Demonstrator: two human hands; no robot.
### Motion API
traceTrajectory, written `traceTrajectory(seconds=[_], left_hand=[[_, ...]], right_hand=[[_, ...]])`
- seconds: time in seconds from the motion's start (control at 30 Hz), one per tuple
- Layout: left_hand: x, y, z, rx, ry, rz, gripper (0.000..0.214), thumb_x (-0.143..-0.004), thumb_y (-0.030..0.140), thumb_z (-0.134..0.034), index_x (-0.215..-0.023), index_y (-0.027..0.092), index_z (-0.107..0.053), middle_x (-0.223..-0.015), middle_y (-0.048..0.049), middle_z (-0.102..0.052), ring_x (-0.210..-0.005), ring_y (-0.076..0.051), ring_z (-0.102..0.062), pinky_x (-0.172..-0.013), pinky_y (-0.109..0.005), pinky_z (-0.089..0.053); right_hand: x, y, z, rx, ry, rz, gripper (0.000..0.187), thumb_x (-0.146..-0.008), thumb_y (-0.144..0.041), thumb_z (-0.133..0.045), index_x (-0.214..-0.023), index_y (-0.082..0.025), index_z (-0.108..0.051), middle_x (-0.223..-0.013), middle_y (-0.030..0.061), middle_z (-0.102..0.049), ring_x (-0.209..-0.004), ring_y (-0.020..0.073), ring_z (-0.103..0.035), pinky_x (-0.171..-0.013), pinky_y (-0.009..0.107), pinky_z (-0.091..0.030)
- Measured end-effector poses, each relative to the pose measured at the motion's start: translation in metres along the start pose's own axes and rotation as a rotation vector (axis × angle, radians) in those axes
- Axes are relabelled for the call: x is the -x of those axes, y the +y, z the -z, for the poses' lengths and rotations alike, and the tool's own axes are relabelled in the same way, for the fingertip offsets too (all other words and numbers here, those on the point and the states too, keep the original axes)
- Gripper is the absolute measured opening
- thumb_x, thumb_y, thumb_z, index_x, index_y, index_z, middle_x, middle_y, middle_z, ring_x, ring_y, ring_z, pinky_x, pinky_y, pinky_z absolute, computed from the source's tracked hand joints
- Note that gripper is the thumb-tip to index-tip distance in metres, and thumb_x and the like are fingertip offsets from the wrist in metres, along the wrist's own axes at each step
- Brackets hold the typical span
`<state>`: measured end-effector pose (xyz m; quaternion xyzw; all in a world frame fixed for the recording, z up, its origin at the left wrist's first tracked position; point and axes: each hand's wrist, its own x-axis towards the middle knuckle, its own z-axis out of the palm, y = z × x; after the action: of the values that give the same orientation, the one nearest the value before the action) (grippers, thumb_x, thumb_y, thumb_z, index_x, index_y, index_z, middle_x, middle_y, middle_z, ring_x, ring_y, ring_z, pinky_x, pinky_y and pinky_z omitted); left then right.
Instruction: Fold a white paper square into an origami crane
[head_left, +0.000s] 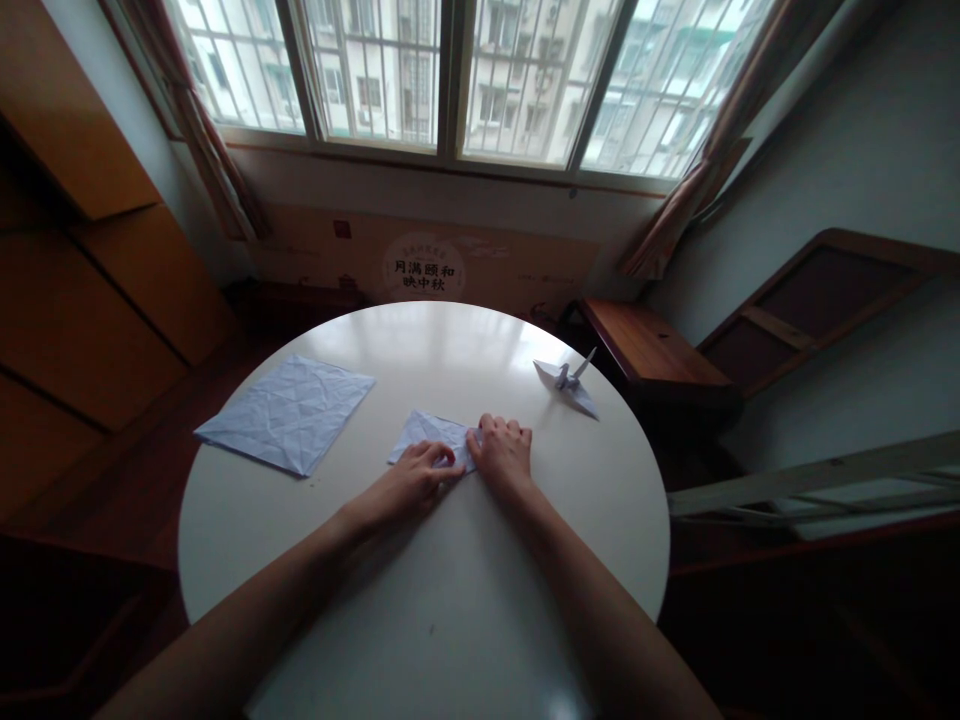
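A small folded piece of white paper lies on the round white table in front of me, its surface lined with creases. My left hand rests on its near left part, fingers bent and thumb reaching along the near edge. At the right end, my right hand has its fingers curled over the paper and hides that corner. Both hands are closed on the paper and almost touch each other. Further right stands a finished paper crane with spread wings. A larger creased sheet of paper lies flat on the left.
The round white table has a curved edge on all visible sides. Behind it, a long printed cardboard box leans under the barred window. A wooden bench stands at the back right, and wooden cabinets line the left.
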<state>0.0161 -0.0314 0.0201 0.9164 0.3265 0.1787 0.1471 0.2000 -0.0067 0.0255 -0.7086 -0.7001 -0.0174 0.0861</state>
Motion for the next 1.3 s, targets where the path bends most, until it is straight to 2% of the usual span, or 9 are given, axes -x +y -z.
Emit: traceTrajectory(seconds=[0.13,0.23,0.37,0.57,0.9,1.1,1.2,1.3], left_hand=[[-0.001,0.002,0.001,-0.008,-0.018,-0.024,0.033,-0.091,0.019,-0.053,-0.122,0.029,-0.061,-0.133,-0.0078,-0.053,-0.118,-0.025,-0.050,-0.101,-0.043,-0.038],[-0.003,0.004,0.000,0.018,-0.011,-0.059,0.029,-0.095,0.022,-0.047,-0.120,0.026,-0.060,-0.137,-0.0068,-0.053,-0.125,-0.023,-0.049,-0.103,-0.041,-0.036],[-0.006,0.008,-0.005,0.026,0.049,0.010,0.034,-0.094,0.022,-0.048,-0.127,0.022,-0.054,-0.131,-0.0090,-0.057,-0.122,-0.022,-0.051,-0.104,-0.039,-0.036],[-0.007,0.007,-0.007,0.030,0.048,0.047,0.055,-0.090,0.025,-0.054,-0.142,0.023,-0.036,-0.142,-0.0108,-0.049,-0.132,-0.024,-0.043,-0.110,-0.042,-0.031],[-0.008,0.003,-0.011,-0.099,-0.001,0.007,0.052,-0.093,0.036,-0.051,-0.142,0.022,-0.040,-0.143,-0.0117,-0.047,-0.135,-0.026,-0.040,-0.110,-0.042,-0.029],[-0.007,0.006,-0.015,-0.156,0.022,0.021,0.049,-0.093,0.040,-0.051,-0.138,0.020,-0.047,-0.141,-0.0125,-0.049,-0.133,-0.028,-0.042,-0.109,-0.044,-0.032],[-0.005,0.005,-0.013,-0.155,0.069,0.081,0.044,-0.093,0.043,-0.052,-0.131,0.021,-0.054,-0.136,-0.0118,-0.054,-0.130,-0.027,-0.045,-0.107,-0.043,-0.035],[-0.003,0.001,-0.007,-0.170,0.092,0.159,0.036,-0.094,0.041,-0.050,-0.123,0.023,-0.061,-0.131,-0.0097,-0.058,-0.126,-0.026,-0.049,-0.103,-0.043,-0.039]], right_hand=[[0.000,-0.001,0.001,-0.005,-0.014,-0.008,0.031,-0.093,-0.041,-0.042,-0.103,-0.018,-0.059,-0.104,0.0131,-0.066,-0.100,0.0273,-0.054,-0.084,0.038,-0.029],[0.000,-0.001,0.001,-0.009,-0.008,-0.004,0.030,-0.093,-0.041,-0.042,-0.102,-0.018,-0.060,-0.103,0.0125,-0.066,-0.100,0.0267,-0.054,-0.084,0.038,-0.029],[0.000,-0.001,0.002,-0.010,0.002,0.003,0.030,-0.092,-0.042,-0.043,-0.103,-0.018,-0.059,-0.102,0.0115,-0.066,-0.099,0.0270,-0.054,-0.084,0.038,-0.030],[0.000,0.000,0.002,-0.016,-0.020,0.019,0.028,-0.092,-0.042,-0.044,-0.103,-0.021,-0.059,-0.102,0.0102,-0.066,-0.099,0.0267,-0.054,-0.083,0.038,-0.030],[0.000,0.001,-0.001,-0.054,-0.034,0.016,0.031,-0.093,-0.042,-0.042,-0.104,-0.020,-0.060,-0.104,0.0118,-0.065,-0.100,0.0265,-0.052,-0.085,0.038,-0.029],[0.000,0.006,0.000,-0.171,0.053,-0.001,0.028,-0.090,-0.040,-0.050,-0.108,-0.022,-0.062,-0.106,0.0104,-0.062,-0.102,0.0262,-0.049,-0.087,0.037,-0.031],[-0.001,0.014,0.007,-0.246,0.144,0.016,0.028,-0.090,-0.030,-0.051,-0.114,-0.025,-0.064,-0.116,0.0093,-0.057,-0.108,0.0253,-0.046,-0.091,0.036,-0.032],[-0.001,0.020,0.014,-0.286,0.137,0.124,0.032,-0.089,-0.017,-0.047,-0.113,-0.025,-0.067,-0.116,0.0081,-0.057,-0.107,0.0229,-0.046,-0.091,0.033,-0.035]])
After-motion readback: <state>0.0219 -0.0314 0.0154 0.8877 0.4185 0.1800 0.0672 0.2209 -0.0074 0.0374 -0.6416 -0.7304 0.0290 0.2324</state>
